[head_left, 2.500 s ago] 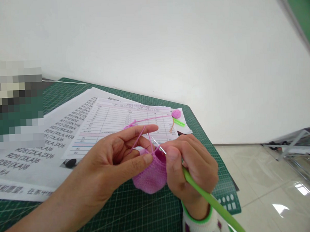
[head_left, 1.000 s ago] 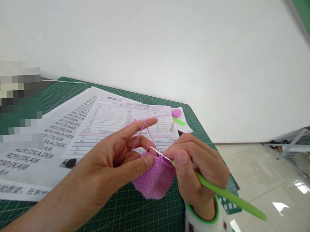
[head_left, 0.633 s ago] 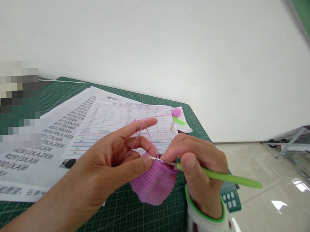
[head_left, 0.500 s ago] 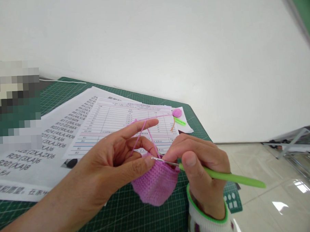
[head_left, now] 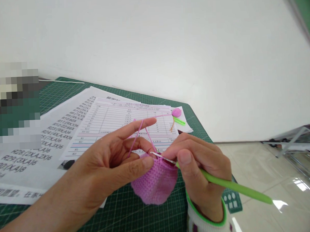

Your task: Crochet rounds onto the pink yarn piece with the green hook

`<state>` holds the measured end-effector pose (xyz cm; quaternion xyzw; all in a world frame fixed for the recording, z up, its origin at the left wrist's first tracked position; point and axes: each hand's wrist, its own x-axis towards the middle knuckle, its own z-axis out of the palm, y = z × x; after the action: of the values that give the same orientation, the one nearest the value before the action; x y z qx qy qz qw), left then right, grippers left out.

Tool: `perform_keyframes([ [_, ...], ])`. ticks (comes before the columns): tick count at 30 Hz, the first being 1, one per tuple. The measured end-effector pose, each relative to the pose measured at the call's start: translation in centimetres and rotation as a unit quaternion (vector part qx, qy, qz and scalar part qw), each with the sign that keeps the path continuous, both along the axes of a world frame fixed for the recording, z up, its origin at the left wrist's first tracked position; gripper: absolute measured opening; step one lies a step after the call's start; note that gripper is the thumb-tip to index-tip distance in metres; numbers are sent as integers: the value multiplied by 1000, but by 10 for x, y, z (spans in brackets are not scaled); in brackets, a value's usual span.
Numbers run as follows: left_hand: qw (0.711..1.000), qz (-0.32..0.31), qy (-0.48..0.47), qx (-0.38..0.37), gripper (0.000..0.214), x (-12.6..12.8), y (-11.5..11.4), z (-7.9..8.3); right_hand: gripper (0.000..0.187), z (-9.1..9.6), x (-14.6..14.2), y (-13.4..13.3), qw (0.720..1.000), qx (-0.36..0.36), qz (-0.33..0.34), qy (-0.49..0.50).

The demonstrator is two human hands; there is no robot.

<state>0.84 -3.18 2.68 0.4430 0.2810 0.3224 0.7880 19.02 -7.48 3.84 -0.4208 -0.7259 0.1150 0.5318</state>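
Observation:
My left hand (head_left: 115, 158) pinches the upper edge of a pink crocheted piece (head_left: 155, 186), rounded like a small cup. Pink yarn (head_left: 135, 137) runs over its raised index finger and down to the stitches. In my right hand (head_left: 203, 165) is a crochet hook with a green handle (head_left: 240, 189). The hook's metal tip (head_left: 156, 154) lies at the piece's top edge, close to my left thumb and middle finger. Whether a loop sits around the tip is too small to tell.
A pink yarn ball (head_left: 176, 112) lies near the mat's far right corner, beside a bright green plastic piece (head_left: 179, 120). Printed sheets (head_left: 75, 116) cover much of the green cutting mat (head_left: 139, 222). A white wall (head_left: 167, 50) rises behind, and tiled floor (head_left: 265, 172) lies at right.
The hook has tilted, its handle end dropping and its tip rising slightly above my left thumb. Both hands stay around the same place on the crocheted piece.

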Motion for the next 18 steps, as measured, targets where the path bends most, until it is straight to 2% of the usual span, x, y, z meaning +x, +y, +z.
perform_keyframes([
  [9, 1000, -7, 4, -3, 59, -1, 2, 0, 26, -1, -1, -1, 1000, 0, 0, 23],
  [18, 999, -7, 30, 13, 56, 1, 1, 1, 26, 5, 4, -3, 992, -71, 71, 71],
])
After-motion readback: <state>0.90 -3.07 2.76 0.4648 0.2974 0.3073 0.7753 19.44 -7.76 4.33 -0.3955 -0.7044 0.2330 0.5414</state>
